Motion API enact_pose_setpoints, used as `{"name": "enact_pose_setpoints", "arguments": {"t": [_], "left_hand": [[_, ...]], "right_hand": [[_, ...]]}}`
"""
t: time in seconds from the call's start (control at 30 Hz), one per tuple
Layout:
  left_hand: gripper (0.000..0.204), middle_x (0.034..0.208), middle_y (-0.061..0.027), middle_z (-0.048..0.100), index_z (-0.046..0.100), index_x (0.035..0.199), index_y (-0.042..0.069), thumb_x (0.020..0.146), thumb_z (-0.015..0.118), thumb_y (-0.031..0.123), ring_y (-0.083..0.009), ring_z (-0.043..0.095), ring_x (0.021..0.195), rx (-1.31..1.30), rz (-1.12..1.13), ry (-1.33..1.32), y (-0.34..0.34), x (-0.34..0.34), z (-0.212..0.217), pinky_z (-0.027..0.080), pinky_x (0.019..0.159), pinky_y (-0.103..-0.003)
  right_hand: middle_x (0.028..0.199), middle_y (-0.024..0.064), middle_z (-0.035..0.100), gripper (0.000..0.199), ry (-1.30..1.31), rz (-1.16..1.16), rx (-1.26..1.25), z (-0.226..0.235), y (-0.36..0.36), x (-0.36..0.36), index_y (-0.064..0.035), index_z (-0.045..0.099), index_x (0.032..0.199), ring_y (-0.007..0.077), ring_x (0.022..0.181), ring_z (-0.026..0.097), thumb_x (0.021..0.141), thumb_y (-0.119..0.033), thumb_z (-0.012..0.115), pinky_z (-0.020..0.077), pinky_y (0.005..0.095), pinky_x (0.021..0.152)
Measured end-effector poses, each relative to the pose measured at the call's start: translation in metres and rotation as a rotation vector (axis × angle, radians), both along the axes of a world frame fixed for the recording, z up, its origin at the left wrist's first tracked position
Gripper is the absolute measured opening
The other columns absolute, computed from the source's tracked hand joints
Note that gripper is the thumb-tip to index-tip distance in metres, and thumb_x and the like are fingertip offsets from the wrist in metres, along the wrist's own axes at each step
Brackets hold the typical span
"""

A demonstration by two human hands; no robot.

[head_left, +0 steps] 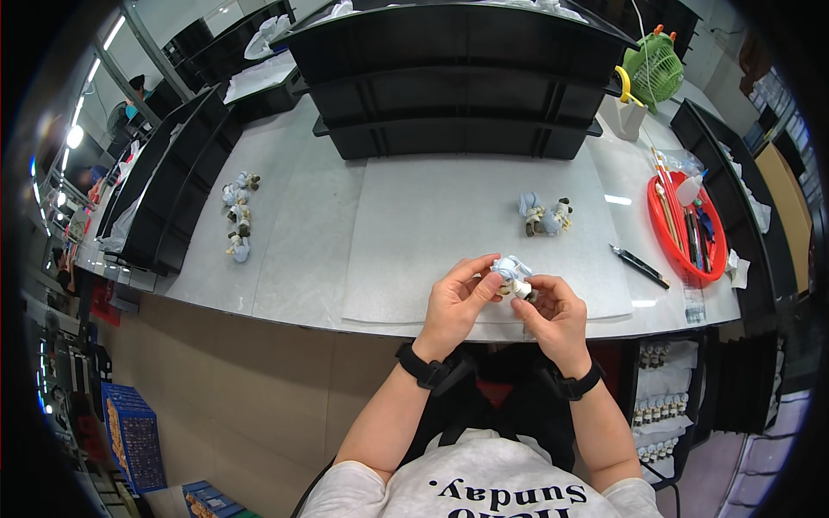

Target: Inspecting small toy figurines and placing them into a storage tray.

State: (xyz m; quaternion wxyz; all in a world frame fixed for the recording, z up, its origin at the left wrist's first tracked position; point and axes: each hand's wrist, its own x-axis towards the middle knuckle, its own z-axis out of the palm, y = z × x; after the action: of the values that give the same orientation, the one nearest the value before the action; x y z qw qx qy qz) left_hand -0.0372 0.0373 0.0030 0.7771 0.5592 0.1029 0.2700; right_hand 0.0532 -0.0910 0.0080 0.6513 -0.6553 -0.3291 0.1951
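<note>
Between my two hands, above the table's front edge, is a small figurine (pixel 515 273) with a pale blue and white top and a dark base. My left hand (pixel 459 298) pinches it from the left, thumb and fingers around its upper part. From the right, my right hand (pixel 555 316) grips its lower end with thumb and forefinger. Beyond them on the white sheet lie a few similar figurines (pixel 544 216) in a cluster. Several more figurines (pixel 238 216) lie in a row on the left part of the table. The held figurine's finer details are too small to tell.
Stacked black crates (pixel 449 104) stand at the back, with more black bins (pixel 168 194) at the left. A red basket (pixel 721 250) of pens and tools sits at the right beside a black pen (pixel 639 265). A green basket (pixel 654 71) is behind. Figurines fill a rack (pixel 663 410) below.
</note>
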Motion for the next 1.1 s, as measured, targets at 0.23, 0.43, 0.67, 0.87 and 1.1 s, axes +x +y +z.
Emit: {"name": "enact_pose_setpoints", "arguments": {"t": [0.23,0.43,0.67,0.87,1.1], "left_hand": [[0.031,0.093,-0.0069,0.06,0.051,0.113,-0.001,0.087,0.053,0.014,-0.0103,0.055,0.076,0.041,0.009,0.023,-0.0011,0.0,0.0007,0.046,0.069,-0.023],[0.031,0.093,-0.0072,0.06,0.051,0.114,-0.002,0.087,0.052,0.014,-0.0115,0.057,0.078,0.027,-0.008,0.052,0.0,-0.0012,0.0018,0.047,0.071,-0.023],[0.03,0.107,-0.0103,0.057,0.049,0.117,-0.001,0.089,0.048,0.01,-0.0165,0.055,0.097,-0.074,-0.045,-0.024,0.0014,-0.0006,-0.0005,0.047,0.084,-0.028],[0.031,0.111,-0.0099,0.055,0.048,0.118,0.0,0.09,0.046,0.01,-0.0156,0.054,0.099,-0.042,-0.045,0.017,0.0022,0.0006,0.0055,0.047,0.082,-0.028],[0.032,0.108,-0.0081,0.057,0.048,0.119,-0.001,0.089,0.047,0.011,-0.0119,0.054,0.093,-0.079,-0.026,0.051,0.0014,-0.0014,0.0001,0.047,0.077,-0.025]], "right_hand": [[0.078,0.0056,0.059,0.029,-0.05,0.032,0.071,-0.0028,0.0001,0.0002,0.0023,0.049,0.094,0.0056,0.065,0.056,0.073,-0.004,0.068,0.0433,0.017,0.052],[0.081,0.0049,0.059,0.03,0.168,0.134,0.109,0.0023,-0.0058,0.0011,0.0003,0.049,0.098,0.0075,0.071,0.056,0.074,-0.005,0.066,0.0446,0.0168,0.058],[0.091,0.0056,0.054,0.032,0.009,0.082,0.073,-0.0024,-0.0047,0.0034,0.0015,0.048,0.1,0.0081,0.076,0.054,0.074,-0.001,0.065,0.0461,0.0183,0.061],[0.092,0.0053,0.053,0.033,0.029,0.014,0.097,-0.0021,-0.0029,0.0057,0.0022,0.049,0.101,0.0076,0.075,0.054,0.073,0.0,0.065,0.0464,0.0182,0.061],[0.091,0.0057,0.055,0.035,-0.001,0.032,0.054,0.0002,-0.0044,0.0047,0.0034,0.053,0.103,0.0069,0.073,0.053,0.071,0.001,0.066,0.0449,0.0181,0.06]]}}
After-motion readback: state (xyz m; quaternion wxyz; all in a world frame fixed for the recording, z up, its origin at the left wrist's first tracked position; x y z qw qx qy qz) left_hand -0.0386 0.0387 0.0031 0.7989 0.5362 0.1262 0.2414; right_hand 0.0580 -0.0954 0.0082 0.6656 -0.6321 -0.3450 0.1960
